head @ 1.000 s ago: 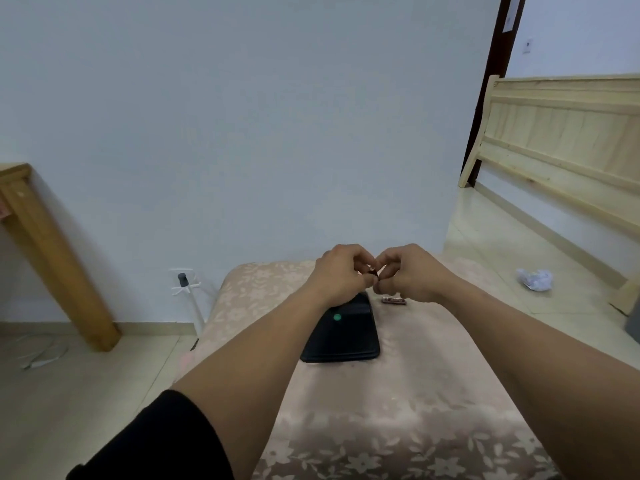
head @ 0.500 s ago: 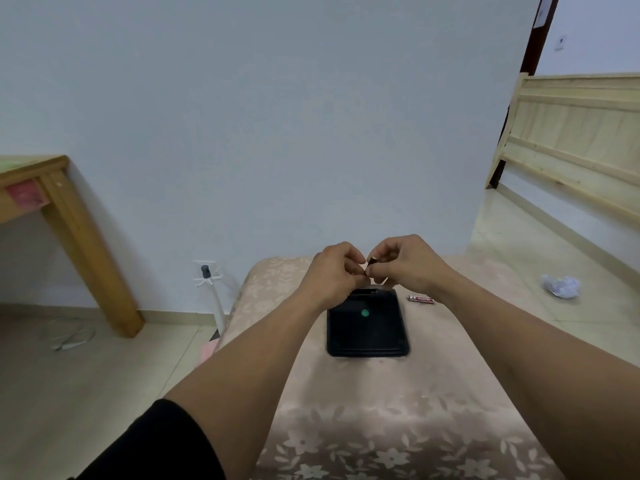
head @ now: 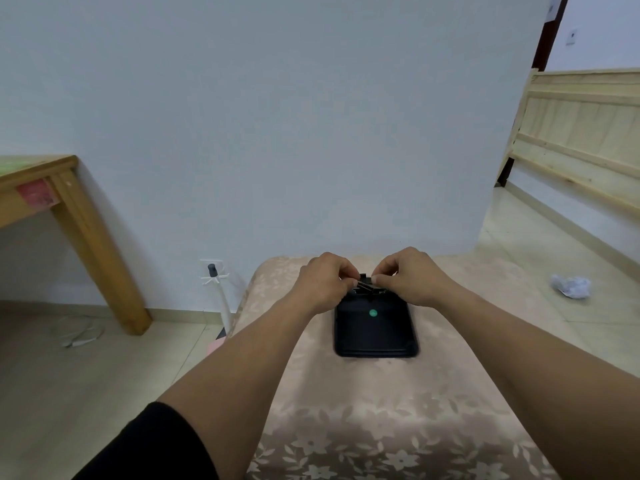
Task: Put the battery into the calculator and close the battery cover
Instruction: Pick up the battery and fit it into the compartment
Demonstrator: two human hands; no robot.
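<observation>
Fingertips of both hands meet on a small dark piece (head: 365,285) at the far end of the calculator. Left hand (head: 325,284): thumb and forefinger pinched narrow on the piece's left end. Right hand (head: 412,278): thumb and forefinger pinched on its right end, other fingers curled. The piece is slim and dark, tilted slightly, sitting just above the open recess at the calculator's far edge (battery or cover, cannot tell at this size).

Calculator (head: 375,327): black, lying back-up on the cushion, a green round sticker (head: 373,313) near its far end. The recess under the fingers looks open; contents not resolvable.

Versus 0.5 s ago: hands were raised slightly above and behind the calculator's far edge, fingers together in the air; now lowered onto that edge, with the piece brought down against the body. The small red-and-silver cylinder that lay on the cushion right of the calculator is no longer visible there (the right hand now covers that spot). Calculator itself unmoved relative to the cushion; camera shifted a little.

Surroundings: floral beige cushion (head: 398,427) under everything; wooden table (head: 79,220) at left; crumpled white paper (head: 571,286) on the floor at right; pale wooden bed frame (head: 585,133) beyond it
</observation>
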